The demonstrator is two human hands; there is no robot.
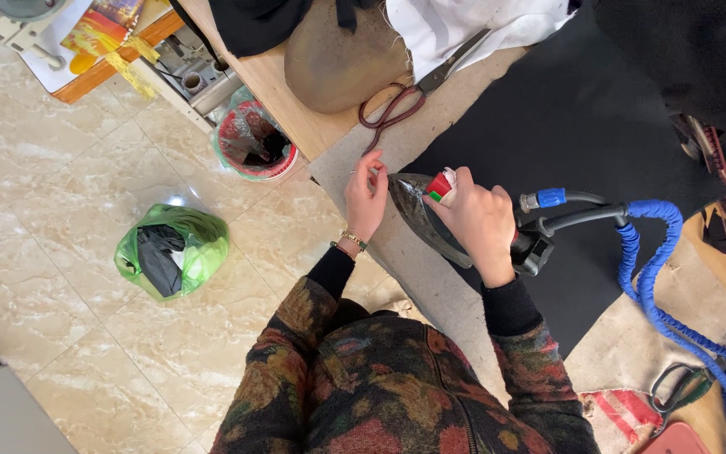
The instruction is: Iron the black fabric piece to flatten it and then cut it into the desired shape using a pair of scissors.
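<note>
Soft, even daylight filled the scene. The marble floor showed a small white glare spot beside the green bag. Shadows were faint, focus sharp, edges slightly stretched.

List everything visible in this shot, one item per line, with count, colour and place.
steam iron: one, dark metal with black handle, on the padded table under the right hand
black fabric: one piece, spread on the table
blue hose: one, braided, running from the iron's rear to the right
scissors: one pair, reddish-brown handles, near the table's far edge
white cloth: one, top of the table
green bag: one, on the marble floor
bin: one, red rim with clear liner, beside the table
left hand: fingertips at the iron's tip, gold bracelet on the wrist
right hand: gripping the iron's handle
</note>
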